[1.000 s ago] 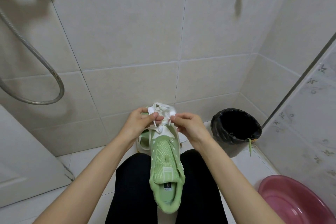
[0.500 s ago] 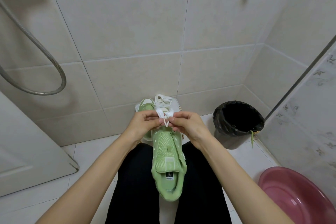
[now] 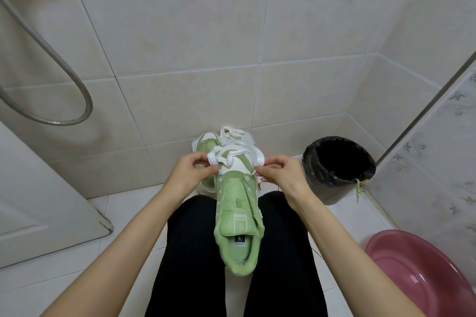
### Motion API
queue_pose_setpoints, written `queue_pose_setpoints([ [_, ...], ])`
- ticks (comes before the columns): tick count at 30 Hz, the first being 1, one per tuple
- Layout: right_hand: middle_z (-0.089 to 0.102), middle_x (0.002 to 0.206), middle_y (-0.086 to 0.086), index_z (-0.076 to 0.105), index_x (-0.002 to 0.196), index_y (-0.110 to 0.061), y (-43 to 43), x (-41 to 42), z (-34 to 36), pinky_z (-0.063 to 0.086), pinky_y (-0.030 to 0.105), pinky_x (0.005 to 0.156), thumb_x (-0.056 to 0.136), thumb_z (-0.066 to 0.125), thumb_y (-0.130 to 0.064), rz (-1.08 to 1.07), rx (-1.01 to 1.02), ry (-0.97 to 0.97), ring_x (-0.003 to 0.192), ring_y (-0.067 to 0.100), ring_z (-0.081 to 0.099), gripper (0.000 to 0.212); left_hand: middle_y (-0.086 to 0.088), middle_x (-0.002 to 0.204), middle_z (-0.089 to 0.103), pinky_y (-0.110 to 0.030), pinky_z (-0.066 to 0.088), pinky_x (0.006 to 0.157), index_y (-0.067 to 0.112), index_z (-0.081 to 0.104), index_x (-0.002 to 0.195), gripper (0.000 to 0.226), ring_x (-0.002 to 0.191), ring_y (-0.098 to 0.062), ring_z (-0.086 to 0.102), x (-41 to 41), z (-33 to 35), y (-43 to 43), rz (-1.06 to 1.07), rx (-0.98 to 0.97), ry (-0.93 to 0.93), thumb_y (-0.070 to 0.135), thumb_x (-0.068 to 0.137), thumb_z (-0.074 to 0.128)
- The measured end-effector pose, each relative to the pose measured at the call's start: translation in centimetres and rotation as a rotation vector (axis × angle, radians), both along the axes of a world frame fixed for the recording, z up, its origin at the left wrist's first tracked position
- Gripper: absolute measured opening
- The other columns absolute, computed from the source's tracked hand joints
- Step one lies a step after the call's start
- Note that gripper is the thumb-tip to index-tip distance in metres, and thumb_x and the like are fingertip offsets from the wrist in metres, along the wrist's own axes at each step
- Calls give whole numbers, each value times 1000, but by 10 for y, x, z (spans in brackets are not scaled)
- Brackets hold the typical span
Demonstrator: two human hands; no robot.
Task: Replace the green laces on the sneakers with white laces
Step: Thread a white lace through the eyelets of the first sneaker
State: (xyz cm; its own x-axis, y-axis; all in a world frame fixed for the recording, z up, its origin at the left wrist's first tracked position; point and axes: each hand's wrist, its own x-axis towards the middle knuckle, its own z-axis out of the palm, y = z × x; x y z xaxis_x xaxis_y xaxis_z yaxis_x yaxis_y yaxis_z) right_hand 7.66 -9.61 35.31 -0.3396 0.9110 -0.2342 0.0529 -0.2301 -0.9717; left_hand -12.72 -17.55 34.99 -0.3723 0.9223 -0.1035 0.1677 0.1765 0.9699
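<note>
A light green sneaker point(image 3: 237, 216) lies between my knees, heel toward me, tongue flat and eyelets bare along its length. A white lace point(image 3: 226, 156) crosses its toe end. My left hand point(image 3: 190, 172) pinches the lace's left part beside the toe. My right hand point(image 3: 280, 172) pinches the lace's right part at the shoe's right edge. A second green sneaker point(image 3: 206, 144) stands on the floor behind the first, with loose white lace point(image 3: 231, 134) bunched on it. A green lace point(image 3: 358, 189) hangs over the bin's rim.
A black-lined waste bin point(image 3: 338, 165) stands on the floor to the right. A pink basin point(image 3: 422, 278) sits at the lower right. A metal shower hose point(image 3: 51, 59) loops on the tiled wall at left. A white door point(image 3: 38, 201) is at left.
My hands have drawn apart from the middle of the shoe, stretching the white lace out to both sides across the toe. The view has tilted down.
</note>
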Motion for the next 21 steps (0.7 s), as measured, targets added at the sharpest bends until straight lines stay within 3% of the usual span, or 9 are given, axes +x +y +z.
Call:
queue_pose_setpoints([
  [9, 68, 63, 6, 62, 84, 2, -10, -5, -23, 54, 19, 60, 82, 66, 9, -74, 41, 48, 53, 9, 63, 9, -4, 81, 72, -26, 53, 81, 12, 67, 89, 10, 76, -8, 67, 10, -23, -18, 123, 40, -137, 4, 84, 68],
  [15, 69, 68, 9, 63, 84, 1, -12, -8, -31, 55, 24, 66, 82, 67, 6, -119, 44, 32, 57, 12, 61, 7, -7, 88, 70, -39, 52, 91, 14, 67, 88, 11, 87, -20, 66, 13, -21, -12, 150, 53, -121, 4, 84, 68],
  [21, 69, 69, 9, 63, 85, -1, -12, -12, -30, 56, 22, 66, 83, 67, 5, -126, 55, 58, 58, 12, 62, 7, -8, 86, 72, -33, 52, 87, 13, 67, 88, 10, 82, -16, 68, 8, -21, -13, 107, 44, -67, 4, 84, 68],
])
